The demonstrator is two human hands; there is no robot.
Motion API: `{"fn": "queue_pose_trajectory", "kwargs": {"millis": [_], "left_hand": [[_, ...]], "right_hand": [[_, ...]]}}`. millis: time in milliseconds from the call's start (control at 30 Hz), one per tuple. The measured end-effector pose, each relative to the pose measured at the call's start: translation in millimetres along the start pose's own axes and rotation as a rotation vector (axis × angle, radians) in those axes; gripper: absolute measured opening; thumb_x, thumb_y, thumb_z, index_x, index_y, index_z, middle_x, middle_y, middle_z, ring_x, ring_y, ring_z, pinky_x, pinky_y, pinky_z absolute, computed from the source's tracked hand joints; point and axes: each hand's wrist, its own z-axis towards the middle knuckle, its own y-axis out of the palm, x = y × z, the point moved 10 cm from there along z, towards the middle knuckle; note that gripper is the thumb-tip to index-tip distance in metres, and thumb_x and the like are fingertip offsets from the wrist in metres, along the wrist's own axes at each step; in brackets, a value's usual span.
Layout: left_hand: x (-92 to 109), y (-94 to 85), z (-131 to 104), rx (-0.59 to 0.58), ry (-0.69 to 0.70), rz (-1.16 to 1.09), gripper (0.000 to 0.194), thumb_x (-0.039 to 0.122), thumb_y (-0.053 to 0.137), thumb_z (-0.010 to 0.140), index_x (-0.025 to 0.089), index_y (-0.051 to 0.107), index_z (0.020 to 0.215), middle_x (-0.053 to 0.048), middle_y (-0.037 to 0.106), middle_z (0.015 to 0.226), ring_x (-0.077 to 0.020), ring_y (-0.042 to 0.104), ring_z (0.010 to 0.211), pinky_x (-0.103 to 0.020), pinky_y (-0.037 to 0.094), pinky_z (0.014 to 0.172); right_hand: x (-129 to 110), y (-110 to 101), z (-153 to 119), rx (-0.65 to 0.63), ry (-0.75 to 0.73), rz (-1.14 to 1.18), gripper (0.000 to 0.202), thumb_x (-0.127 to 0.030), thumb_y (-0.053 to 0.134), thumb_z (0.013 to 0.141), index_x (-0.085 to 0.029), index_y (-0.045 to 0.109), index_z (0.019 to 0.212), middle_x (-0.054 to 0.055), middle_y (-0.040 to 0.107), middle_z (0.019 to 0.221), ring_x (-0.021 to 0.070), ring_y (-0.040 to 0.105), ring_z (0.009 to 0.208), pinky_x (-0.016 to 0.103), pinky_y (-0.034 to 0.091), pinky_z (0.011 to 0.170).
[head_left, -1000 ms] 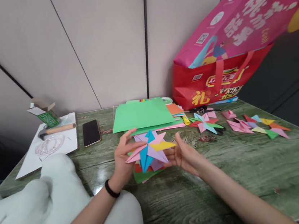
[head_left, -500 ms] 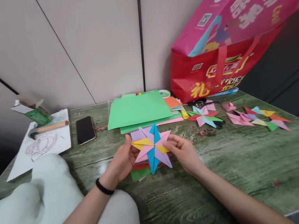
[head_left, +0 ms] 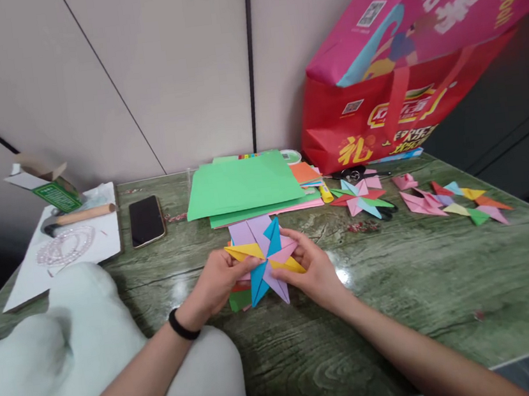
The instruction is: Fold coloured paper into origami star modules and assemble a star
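An origami paper star (head_left: 276, 275) with blue, yellow, pink and purple points is held up between my two hands. My left hand (head_left: 220, 279) pinches it on the left, the thumb lying over the yellow point near the centre. On the other side my right hand (head_left: 312, 269) grips the lower right yellow point, with its thumb in front and fingers behind. Beneath the star lie a purple sheet (head_left: 244, 231) and green and red sheets (head_left: 241, 301), partly covered by the star and hands.
Green paper (head_left: 243, 184) is stacked at the back. Further right are more folded stars (head_left: 360, 199), pink folded pieces (head_left: 422, 203) and a red bag (head_left: 380, 119). To the left lie a phone (head_left: 146, 221), a hammer (head_left: 83, 214) and a small box (head_left: 54, 191). A pale plush form (head_left: 91, 322) fills the lower left.
The star has turned slightly and shifted a little left. My left thumb has moved inward onto its face, and my right hand has come closer around the right points.
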Motion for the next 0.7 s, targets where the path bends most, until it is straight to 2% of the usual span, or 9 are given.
{"fn": "queue_pose_trajectory", "kwargs": {"millis": [67,233,367,467,600,700], "left_hand": [[-1,-2.0,0,0.027,-0.011,0.039,0.017,0.029,0.071,0.064,0.014,0.067,0.071,0.001,0.066,0.062,-0.0085,0.055,0.049,-0.019,0.043,0.048],[2,-7.5,0,0.097,0.011,0.108,0.017,0.028,0.071,0.064,0.013,0.067,0.071,0.001,0.065,0.059,-0.0078,0.053,0.046,-0.017,0.040,0.043],[6,-2.8,2,0.026,0.063,-0.031,0.027,0.029,0.072,0.065,0.014,0.066,0.087,-0.002,0.068,0.071,-0.0101,0.059,0.056,-0.020,0.047,0.052],[9,-2.7,2,-0.001,0.081,-0.129,0.029,0.025,0.075,0.062,0.013,0.065,0.086,-0.003,0.068,0.079,-0.0138,0.062,0.069,-0.027,0.052,0.067],[10,0.7,2,-0.031,0.086,-0.152,0.025,0.033,0.068,0.070,0.013,0.065,0.086,-0.005,0.066,0.084,-0.0156,0.061,0.074,-0.033,0.053,0.070],[6,10.2,1,-0.113,0.061,-0.087,0.028,0.034,0.066,0.072,0.014,0.064,0.092,-0.006,0.066,0.089,-0.0155,0.062,0.075,-0.032,0.053,0.069]], "right_hand": [[4,-1,-1,0.019,-0.005,-0.045,0.056,-0.024,0.076,0.058,-0.024,0.048,0.107,0.003,0.061,0.101,0.0195,0.060,0.091,0.032,0.050,0.080],[12,-1,-3,0.053,0.030,-0.049,0.054,-0.025,0.077,0.057,-0.023,0.048,0.103,0.002,0.062,0.096,0.0188,0.061,0.085,0.032,0.051,0.076],[11,-4,-1,0.116,0.061,0.090,0.044,-0.028,0.073,0.063,-0.021,0.050,0.099,0.002,0.065,0.093,0.0168,0.061,0.082,0.029,0.050,0.076],[13,-13,0,0.221,0.095,0.228,0.034,-0.034,0.067,0.069,-0.021,0.052,0.096,0.002,0.066,0.087,0.0149,0.062,0.075,0.028,0.050,0.070],[17,-23,0,0.333,0.122,0.367,0.033,-0.035,0.071,0.064,-0.021,0.054,0.088,-0.001,0.066,0.081,0.0140,0.062,0.071,0.028,0.050,0.069],[21,-21,-2,0.329,0.138,0.398,0.035,-0.033,0.074,0.060,-0.021,0.054,0.086,-0.001,0.066,0.080,0.0146,0.062,0.070,0.030,0.051,0.070]]}}
